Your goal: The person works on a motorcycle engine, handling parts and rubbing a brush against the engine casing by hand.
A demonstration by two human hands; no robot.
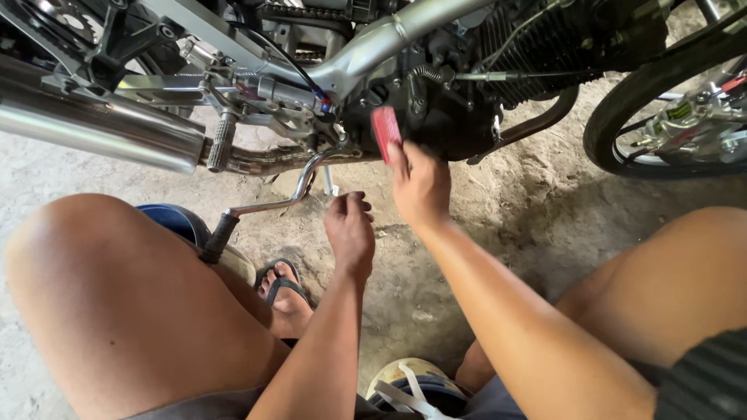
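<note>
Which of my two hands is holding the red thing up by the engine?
Your right hand: it grips the red handle against the dark engine. The left hand hangs lower, loosely curled, with nothing visible in it.

Bare dirt floor (498,233) (dusty, uneven) in daylight.

- Hands: two — left hand (349,231), right hand (420,184).
- Red-handled tool (385,132): one.
- Motorcycle engine (451,101): one.
- Exhaust pipe (101,128): one.
- Kick lever (264,208): one.
- Tyre (622,117): one in view.
- Sandalled foot (285,294): one.
- Bare knees: two.
</note>
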